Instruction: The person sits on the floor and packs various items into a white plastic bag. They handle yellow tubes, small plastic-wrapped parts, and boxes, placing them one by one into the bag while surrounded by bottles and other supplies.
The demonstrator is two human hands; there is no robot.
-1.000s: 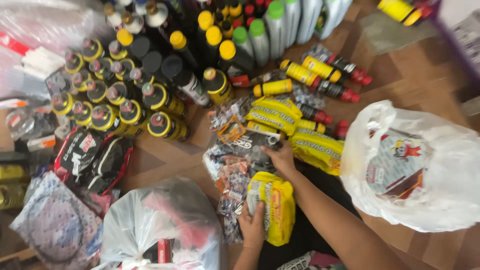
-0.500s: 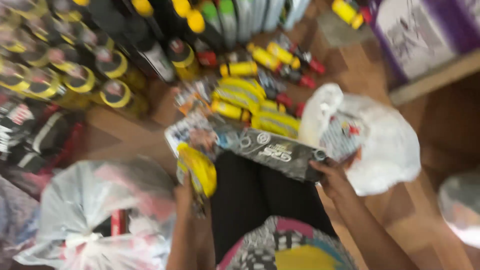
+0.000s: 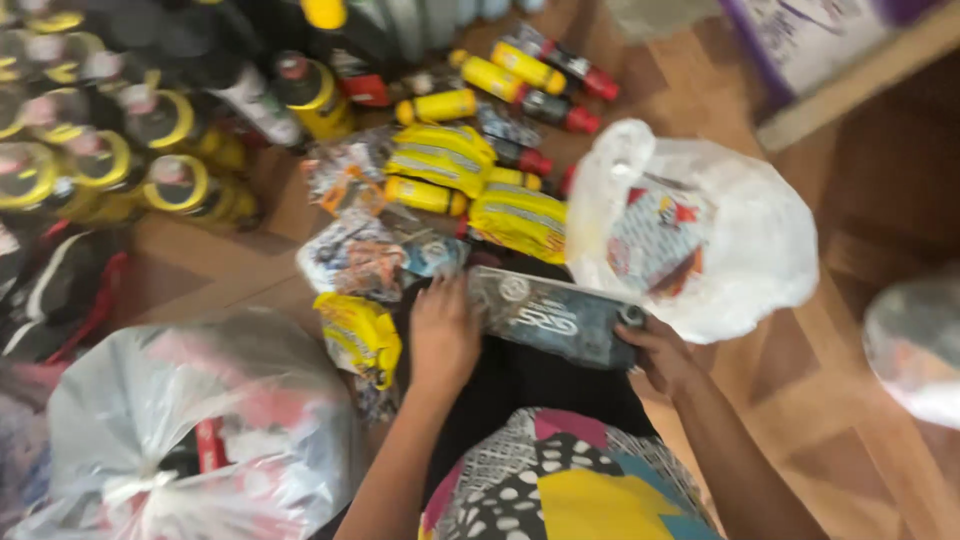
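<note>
From my remote seat I read the frame from the left: a tied translucent plastic bag with red and dark goods inside sits at the lower left on the wooden floor, and above it stands a cluster of dark cans with yellow caps. Just right of the bag lies a yellow packet, apart from both hands, and beyond it a loose heap of printed sachets and more yellow packets, with small yellow bottles with red caps further up. My left hand lies palm down with the fingers curled over the near left end of a long dark flat packet marked with pale lettering; my right hand grips its right end, thumb on top. The packet is held level over the black-clad lap, just below the heap and touching or nearly touching the white plastic bag, which stands open-mouthed to the right with a red and white pack showing through. I judge the sorting to be partway: one bag is knotted and looks finished, the dark packet is lifted out and in both hands, while most of the heap remains unsorted on the floor. The blur hides finer detail.
</note>
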